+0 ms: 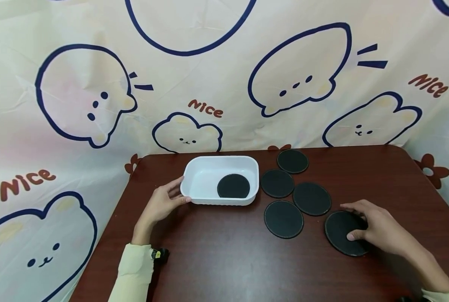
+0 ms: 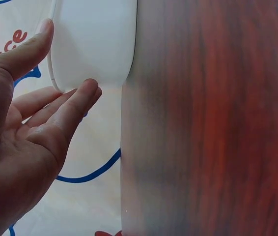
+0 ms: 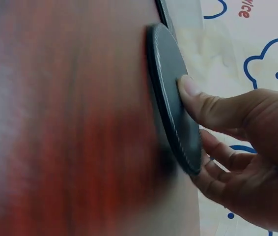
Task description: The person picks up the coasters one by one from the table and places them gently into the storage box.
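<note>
To the right of the white dish (image 1: 201, 178) and nearer the person, the right hand (image 1: 384, 230) is pinching a black disc (image 1: 337, 230) at its right side. The thumb is pressing flat on the upper face while the fingers are reaching round the far edge and rim. Probably it is being taken by the rim because so thin a thing offers little else to get hold of. The right wrist view is showing a shadow below it, but I cannot tell whether its whole edge is clear of the dark wooden table (image 1: 228, 256).

At the dish's near left corner, the left hand (image 1: 163, 203) is holding the wall narrowly, thumb on the near side and fingers on the left end. It seems to be steadying the dish there, leaving the opening uncovered.

Inside the dish, toward its right end, another disc (image 1: 233, 186) is lying, its nearest edge hidden behind the near wall; whether it is leaning on that wall I cannot tell. Just beside the dish's right end, a second disc (image 1: 277, 183) is resting flat. Beyond it, a third disc (image 1: 292, 161) is lying toward the far edge, a fourth disc (image 1: 312, 199) farther right, and a fifth disc (image 1: 284, 219) nearer the person. They are lying side by side rather than stacked, which should leave every rim easy to reach.

Behind the dish, a printed cloth (image 1: 194, 79) is hanging.
</note>
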### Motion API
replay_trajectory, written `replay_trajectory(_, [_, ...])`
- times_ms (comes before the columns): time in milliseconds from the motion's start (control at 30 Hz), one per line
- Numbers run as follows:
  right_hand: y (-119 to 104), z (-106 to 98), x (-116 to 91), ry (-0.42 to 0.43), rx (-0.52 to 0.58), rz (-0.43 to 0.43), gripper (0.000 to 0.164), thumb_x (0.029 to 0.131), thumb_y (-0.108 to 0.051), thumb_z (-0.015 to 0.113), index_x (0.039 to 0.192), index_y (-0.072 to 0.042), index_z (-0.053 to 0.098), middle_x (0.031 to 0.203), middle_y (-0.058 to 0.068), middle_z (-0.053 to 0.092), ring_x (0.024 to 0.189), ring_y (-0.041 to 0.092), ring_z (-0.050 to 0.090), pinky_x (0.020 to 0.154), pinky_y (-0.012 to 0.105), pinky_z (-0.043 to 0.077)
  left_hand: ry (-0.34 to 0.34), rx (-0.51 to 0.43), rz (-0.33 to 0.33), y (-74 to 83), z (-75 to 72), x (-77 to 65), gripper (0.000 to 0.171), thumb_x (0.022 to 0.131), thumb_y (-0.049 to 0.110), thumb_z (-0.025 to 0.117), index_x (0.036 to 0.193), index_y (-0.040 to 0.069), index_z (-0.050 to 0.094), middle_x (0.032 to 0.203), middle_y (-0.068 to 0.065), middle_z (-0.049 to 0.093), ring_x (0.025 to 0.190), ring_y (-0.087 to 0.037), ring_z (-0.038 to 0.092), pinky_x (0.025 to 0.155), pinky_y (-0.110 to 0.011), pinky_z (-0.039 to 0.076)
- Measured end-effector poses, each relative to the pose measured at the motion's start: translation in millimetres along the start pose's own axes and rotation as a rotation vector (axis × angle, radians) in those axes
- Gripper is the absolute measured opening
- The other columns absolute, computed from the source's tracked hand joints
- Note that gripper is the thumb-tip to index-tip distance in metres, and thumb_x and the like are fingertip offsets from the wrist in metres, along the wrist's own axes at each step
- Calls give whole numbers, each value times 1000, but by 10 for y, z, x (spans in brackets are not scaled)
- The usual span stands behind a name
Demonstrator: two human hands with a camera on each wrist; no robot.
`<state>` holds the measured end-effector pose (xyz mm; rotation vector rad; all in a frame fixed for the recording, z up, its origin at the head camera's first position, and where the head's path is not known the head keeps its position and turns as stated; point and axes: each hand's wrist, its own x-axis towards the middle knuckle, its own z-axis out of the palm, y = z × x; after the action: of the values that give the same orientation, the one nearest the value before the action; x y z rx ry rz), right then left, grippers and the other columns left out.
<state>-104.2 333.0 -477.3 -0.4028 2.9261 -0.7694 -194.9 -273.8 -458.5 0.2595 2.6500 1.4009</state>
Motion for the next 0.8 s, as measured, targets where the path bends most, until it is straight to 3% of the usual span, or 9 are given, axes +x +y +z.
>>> replay_trajectory(100, [34, -62, 53, 3, 31, 28, 72, 77, -26, 98, 140, -6, 69, 125, 19, 70, 111, 39, 72, 81, 44, 63, 1, -3, 0, 0, -6, 5, 86, 94, 16, 85, 166, 6, 40, 166, -21, 48, 140, -39, 62, 100, -39, 60])
replay_trajectory(267, [102, -172, 146, -5, 56, 76, 61, 82, -30, 94, 134, -6, 73, 120, 21, 77, 103, 36, 77, 75, 39, 63, 5, -7, 4, 2, -5, 5, 85, 93, 15, 86, 165, 7, 41, 166, -21, 48, 140, -39, 62, 100, -39, 60])
replay_trajectory(500, [144, -288, 214, -38, 44, 153, 49, 90, -29, 89, 126, -2, 72, 95, 2, 76, 88, 19, 72, 67, 25, 53, 3, 14, 15, -6, 13, 22, 84, 93, 18, 86, 165, 7, 43, 164, -21, 50, 139, -40, 63, 100, -41, 60])
replay_trajectory(700, [101, -430, 269, -73, 50, 160, 33, 97, -22, 82, 121, -1, 73, 96, 3, 77, 83, 17, 66, 63, 26, 51, 9, 9, -1, 10, -3, 3, 84, 94, 17, 85, 165, 5, 42, 165, -23, 48, 140, -41, 62, 101, -43, 60])
replay_trajectory(800, [90, -493, 280, -98, 104, 181, 31, 101, -18, 77, 123, 3, 71, 99, 7, 79, 81, 15, 69, 62, 27, 57, 12, 14, -5, 13, -2, 0, 85, 93, 17, 86, 165, 5, 42, 165, -23, 49, 140, -40, 62, 101, -42, 60])
